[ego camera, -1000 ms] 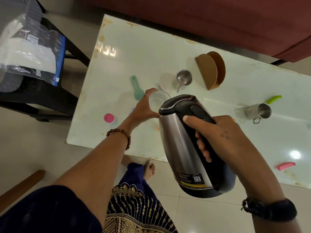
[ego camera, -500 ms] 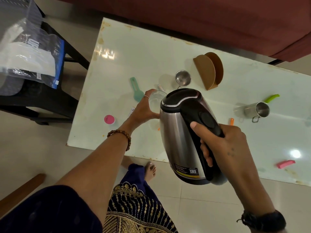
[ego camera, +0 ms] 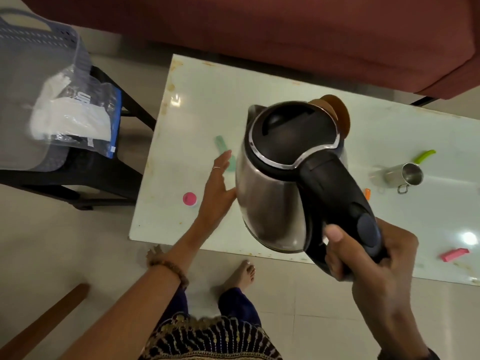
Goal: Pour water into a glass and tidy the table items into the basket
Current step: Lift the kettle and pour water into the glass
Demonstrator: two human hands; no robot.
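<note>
My right hand (ego camera: 368, 258) grips the black handle of a steel electric kettle (ego camera: 270, 193), held almost upright above the white table (ego camera: 197, 113), its lid closed and spout pointing away. Left of the kettle's body my left hand (ego camera: 217, 188) is flat with fingers spread, holding nothing, its thumb side close to the steel wall. The glass is hidden behind the kettle. A grey basket (ego camera: 39, 61) stands on a black stool at the far left, with a clear plastic bag (ego camera: 75, 118) draped over its side.
On the table lie a teal scoop (ego camera: 223, 152), a pink lid (ego camera: 189, 198), a steel mug (ego camera: 405, 175) on its side, a green-handled item (ego camera: 424, 155), a small orange piece (ego camera: 367, 194), a pink block (ego camera: 454, 254) and brown coasters (ego camera: 337, 110). A red sofa (ego camera: 285, 35) runs behind.
The kettle has tipped back from its pouring angle to nearly upright and now covers the glass. My left hand has let go of the glass and opened.
</note>
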